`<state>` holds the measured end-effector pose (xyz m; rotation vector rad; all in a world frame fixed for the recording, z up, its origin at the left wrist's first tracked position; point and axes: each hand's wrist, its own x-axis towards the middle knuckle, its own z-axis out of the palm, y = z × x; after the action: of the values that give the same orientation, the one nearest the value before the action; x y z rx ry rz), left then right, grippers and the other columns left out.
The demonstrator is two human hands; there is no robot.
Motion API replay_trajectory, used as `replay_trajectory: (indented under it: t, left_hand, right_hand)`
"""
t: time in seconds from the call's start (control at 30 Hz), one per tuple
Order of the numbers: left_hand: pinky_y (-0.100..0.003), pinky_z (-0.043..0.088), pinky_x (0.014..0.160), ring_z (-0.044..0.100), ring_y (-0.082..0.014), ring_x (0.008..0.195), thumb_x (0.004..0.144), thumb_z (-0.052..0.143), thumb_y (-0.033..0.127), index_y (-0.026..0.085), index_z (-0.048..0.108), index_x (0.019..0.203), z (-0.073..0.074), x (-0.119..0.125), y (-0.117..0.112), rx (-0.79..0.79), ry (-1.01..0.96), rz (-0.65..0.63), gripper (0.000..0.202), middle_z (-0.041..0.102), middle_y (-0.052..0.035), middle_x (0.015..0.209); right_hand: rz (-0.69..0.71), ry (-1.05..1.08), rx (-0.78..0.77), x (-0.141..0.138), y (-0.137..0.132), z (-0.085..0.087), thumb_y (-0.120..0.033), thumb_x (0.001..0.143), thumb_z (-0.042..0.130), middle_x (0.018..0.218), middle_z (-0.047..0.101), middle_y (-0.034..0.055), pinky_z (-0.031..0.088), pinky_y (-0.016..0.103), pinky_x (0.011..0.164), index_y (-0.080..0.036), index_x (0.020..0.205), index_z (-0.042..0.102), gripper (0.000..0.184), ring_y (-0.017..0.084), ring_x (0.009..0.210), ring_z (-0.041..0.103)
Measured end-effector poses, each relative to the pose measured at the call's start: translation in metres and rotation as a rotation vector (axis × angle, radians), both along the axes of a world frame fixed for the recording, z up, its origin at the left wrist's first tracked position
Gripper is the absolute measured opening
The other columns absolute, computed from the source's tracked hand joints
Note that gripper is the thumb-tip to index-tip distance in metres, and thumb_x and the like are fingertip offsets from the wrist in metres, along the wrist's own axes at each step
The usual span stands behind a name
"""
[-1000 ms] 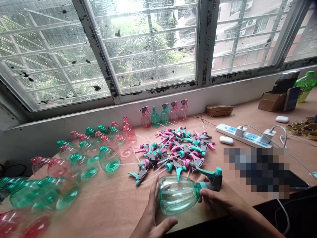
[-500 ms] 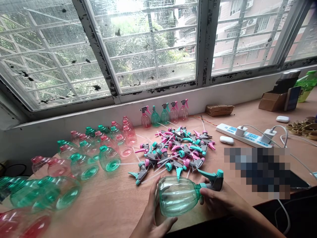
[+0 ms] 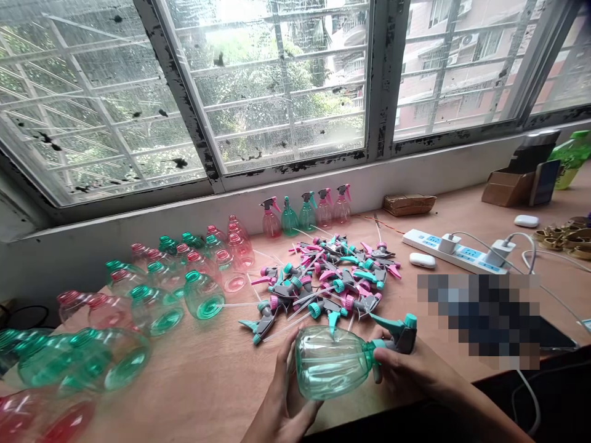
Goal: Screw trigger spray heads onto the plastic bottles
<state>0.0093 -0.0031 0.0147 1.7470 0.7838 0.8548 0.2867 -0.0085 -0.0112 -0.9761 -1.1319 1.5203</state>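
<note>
A clear green spray bottle (image 3: pixel 330 363) lies sideways between my two hands, above the table's near edge. My left hand (image 3: pixel 282 394) is wrapped round its wide base end, the thumb on the lower side. At the neck, the fingers of my right hand (image 3: pixel 406 372) close on the teal collar of the grey-and-teal trigger spray head (image 3: pixel 402 335). That head sits on the bottle's neck, and its tube shows through the clear wall. Just beyond the bottle lies a heap of loose trigger sprayers (image 3: pixel 330 277) in grey, pink and teal.
Several green and red bottles without heads (image 3: pixel 157 307) stand along the left. Several bottles with heads (image 3: pixel 308 212) line the wall below the window. To the right are a white power strip (image 3: pixel 455 249), an earphone case (image 3: pixel 422 261) and a cardboard box (image 3: pixel 505 187).
My left thumb has closed in against the underside of the bottle. The bottle has shifted only slightly; my right hand keeps its hold on the collar.
</note>
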Motion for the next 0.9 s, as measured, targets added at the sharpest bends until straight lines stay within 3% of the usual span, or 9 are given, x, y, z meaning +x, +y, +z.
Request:
replay_trajectory:
  t: [0.13, 0.23, 0.37, 0.5, 0.63, 0.8, 0.9]
  left_hand:
    - [-0.049, 0.012, 0.127, 0.013, -0.0315, 0.156, 0.092, 0.067, 0.046, 0.037, 0.014, 0.159, 0.0006, -0.0034, 0.0005, -0.035, -0.02, 0.012, 0.086, 0.018, -0.0043, 0.17]
    - [-0.049, 0.012, 0.127, 0.012, -0.0314, 0.156, 0.094, 0.063, 0.048, 0.034, 0.017, 0.159, -0.0014, -0.0049, 0.0016, -0.091, -0.035, -0.008, 0.081, 0.019, -0.0043, 0.17]
    - [-0.05, 0.012, 0.127, 0.014, -0.0298, 0.156, 0.094, 0.066, 0.039, 0.043, 0.016, 0.158, -0.0019, -0.0027, 0.0016, -0.037, 0.008, 0.025, 0.081, 0.018, 0.0014, 0.17]
    - [-0.047, 0.006, 0.128, 0.006, -0.0255, 0.157, 0.096, 0.065, 0.035, 0.05, 0.012, 0.156, 0.0016, -0.0005, -0.0003, 0.003, 0.059, 0.067, 0.082, 0.015, 0.0084, 0.17]
    - [-0.046, 0.01, 0.128, 0.005, -0.0268, 0.157, 0.096, 0.063, 0.045, 0.039, -0.001, 0.159, 0.0034, -0.0016, -0.0011, -0.127, -0.019, 0.044, 0.091, 0.017, 0.0016, 0.17]
    - [-0.046, 0.012, 0.128, 0.017, -0.0302, 0.155, 0.094, 0.066, 0.043, 0.038, 0.022, 0.158, 0.0032, -0.0019, -0.0008, -0.133, -0.002, 0.042, 0.078, 0.025, 0.0005, 0.168]
    - [-0.045, 0.011, 0.128, 0.014, -0.0272, 0.156, 0.094, 0.068, 0.034, 0.045, 0.022, 0.156, 0.0037, 0.0005, -0.0001, -0.055, 0.017, 0.072, 0.077, 0.022, 0.0057, 0.169]
  right_hand:
    - [0.101, -0.092, 0.009, 0.0025, -0.0014, 0.0058, -0.057, 0.079, 0.077, 0.057, 0.059, -0.0005, 0.034, 0.025, 0.051, -0.014, 0.07, 0.072, 0.045, 0.013, 0.053, 0.048]
    - [0.093, -0.11, 0.015, 0.0028, -0.0016, 0.0093, -0.056, 0.079, 0.078, 0.058, 0.055, -0.0015, 0.03, 0.025, 0.05, -0.013, 0.072, 0.075, 0.044, 0.012, 0.053, 0.046]
    - [0.03, -0.035, 0.021, 0.0002, -0.0003, 0.0058, -0.054, 0.078, 0.079, 0.057, 0.06, -0.0019, 0.035, 0.025, 0.049, -0.015, 0.08, 0.07, 0.04, 0.012, 0.05, 0.049]
    - [-0.003, 0.031, 0.03, -0.001, 0.0007, 0.0023, -0.05, 0.079, 0.081, 0.059, 0.065, -0.0024, 0.037, 0.024, 0.048, -0.018, 0.091, 0.063, 0.038, 0.012, 0.048, 0.049]
    - [0.014, 0.03, 0.02, -0.0002, -0.0003, 0.0045, -0.047, 0.081, 0.08, 0.056, 0.061, -0.0048, 0.037, 0.024, 0.051, -0.018, 0.092, 0.063, 0.036, 0.012, 0.051, 0.049]
    - [-0.003, 0.031, 0.031, 0.0005, -0.0007, 0.004, -0.048, 0.081, 0.08, 0.059, 0.066, -0.0024, 0.038, 0.024, 0.05, -0.017, 0.091, 0.063, 0.036, 0.012, 0.05, 0.051]
    - [-0.012, 0.049, 0.029, 0.0011, -0.0003, 0.0012, -0.049, 0.08, 0.08, 0.066, 0.073, 0.0021, 0.04, 0.025, 0.05, -0.018, 0.091, 0.061, 0.038, 0.012, 0.049, 0.054]
